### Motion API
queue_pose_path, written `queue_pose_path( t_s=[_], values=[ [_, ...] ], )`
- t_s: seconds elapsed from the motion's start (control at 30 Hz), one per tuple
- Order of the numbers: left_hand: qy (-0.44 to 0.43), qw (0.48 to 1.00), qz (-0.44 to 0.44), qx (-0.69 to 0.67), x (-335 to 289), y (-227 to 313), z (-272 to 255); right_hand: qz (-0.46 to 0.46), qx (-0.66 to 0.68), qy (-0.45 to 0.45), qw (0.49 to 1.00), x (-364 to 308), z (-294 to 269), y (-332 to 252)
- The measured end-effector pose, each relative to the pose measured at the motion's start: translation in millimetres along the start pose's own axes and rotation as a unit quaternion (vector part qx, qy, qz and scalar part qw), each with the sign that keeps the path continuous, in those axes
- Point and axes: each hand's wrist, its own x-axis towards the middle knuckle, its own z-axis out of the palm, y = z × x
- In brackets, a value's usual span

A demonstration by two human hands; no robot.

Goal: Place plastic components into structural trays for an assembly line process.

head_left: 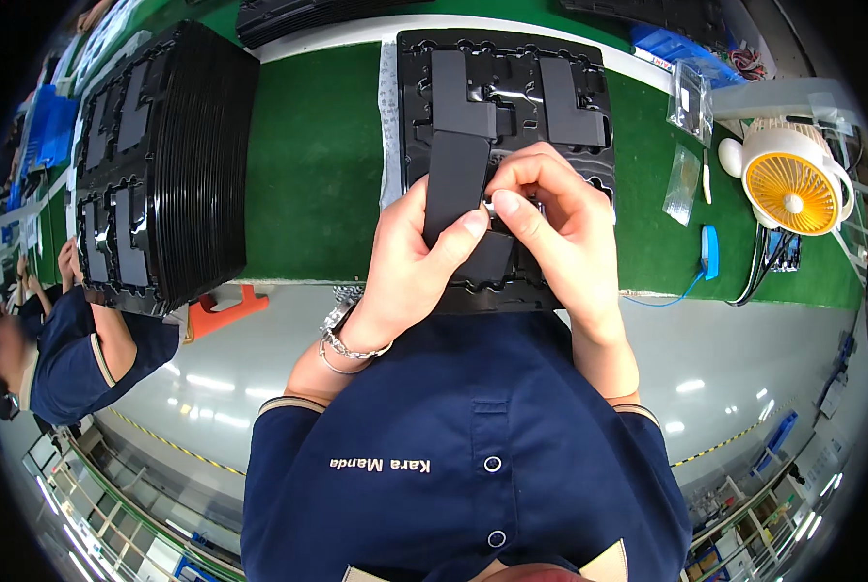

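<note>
The green counter (318,155) carries a tall stack of black trays (206,165) on the left; grey pieces (135,107) lie in recesses of its top tray, while the contents of the layers beneath cannot be seen. In front of the person is a single black tray (518,73), with one flat grey piece in its upper left recess (449,82) and another in its upper right (570,102); the hands cover much of its lower half, so how full that is cannot be told.

Work on the long dark grey piece (453,179) seems partway through, as both hands are on it above the tray; whether the seated pieces are finished is unclear. The left hand (410,252) grips this piece along its lower part, thumb across the front. The right hand (570,209) is closed in a pinch at the piece's right edge, around something small and pale (493,206), too small to identify
</note>
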Motion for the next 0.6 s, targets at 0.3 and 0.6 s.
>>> queue_pose_path(
  t_s=[0.3,0.6],
  values=[
    [0.008,0.986,0.067,0.154,1.4,6.6,6.5,-0.149,-0.172,0.022,0.973,-5.2,0.7,-4.1],
    [0.016,0.989,0.072,0.129,-6.7,5.9,8.5,0.021,0.078,0.005,0.997,-12.6,3.8,-2.1]
  ],
)
